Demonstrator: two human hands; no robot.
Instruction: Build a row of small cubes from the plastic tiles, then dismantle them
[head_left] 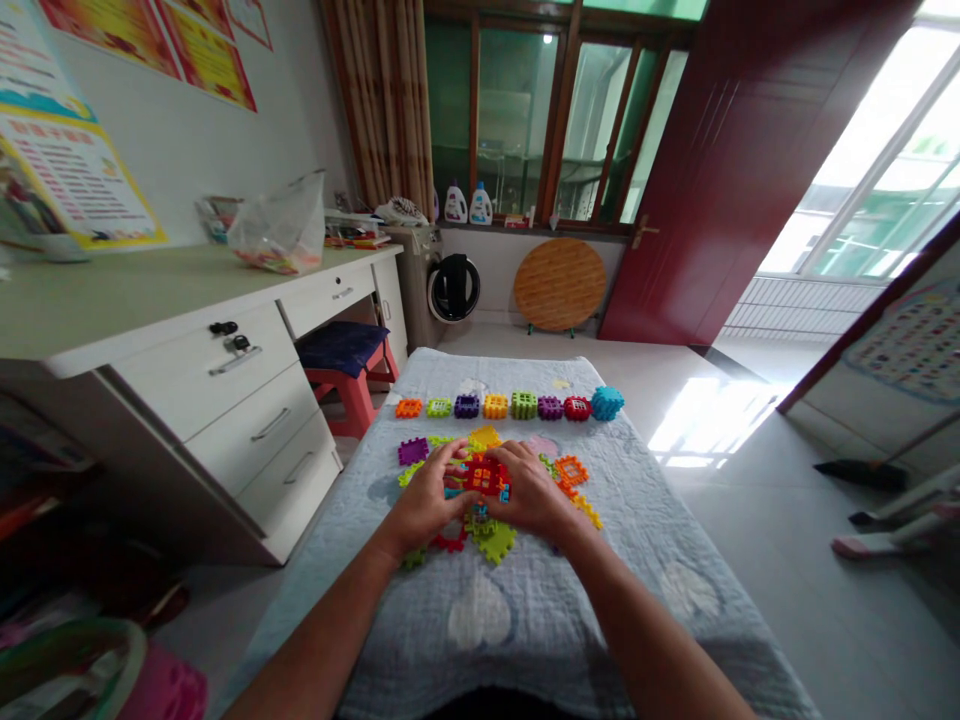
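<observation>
Both hands meet over the middle of a cloth-covered table (480, 640). Between them is a red block piece (486, 477) with a grid-like face. My left hand (433, 498) has its fingers curled at the red piece's left side, and my right hand (529, 488) grips its right side. Loose notched pieces lie around and beneath the hands: a purple one (412, 451) at the left, an orange frame (571, 470) at the right, a green one (496, 541) in front. Behind them, a row of assembled blocks runs from an orange one (409, 408) to a blue one (607, 403).
A white desk (150, 290) with drawers stands at the left, bearing a clear plastic bag (281, 225). Beside it are a red stool (356, 375) and a washing machine (420, 290). A pink bin (161, 685) is at the lower left. A person's foot (862, 546) shows at the right.
</observation>
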